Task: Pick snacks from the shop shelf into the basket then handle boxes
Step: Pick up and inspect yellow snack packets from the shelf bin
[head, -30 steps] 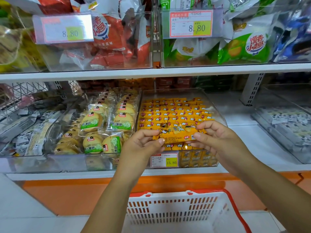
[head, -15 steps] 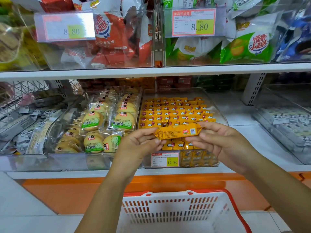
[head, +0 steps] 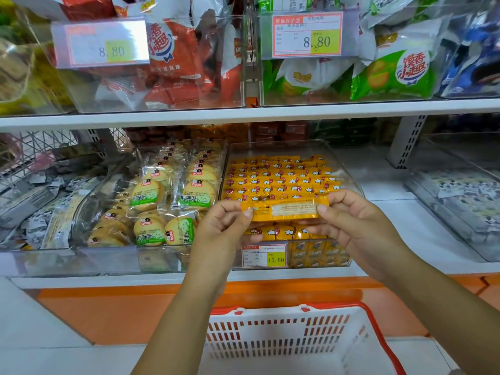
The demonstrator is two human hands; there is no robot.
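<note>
While the left hand (head: 220,228) and right hand (head: 354,226) each pinch one end of the orange pack (head: 284,210), its long axis level between them, the basket (head: 284,336) sits directly below the grip, equally near both hands.

Shop: priced snack shelves (head: 243,112), basket (head: 284,334)

Left tag (head: 100,43) perhaps 8.80, right tag (head: 307,35) 8.80, lower tag (head: 263,255) 15.80
</note>
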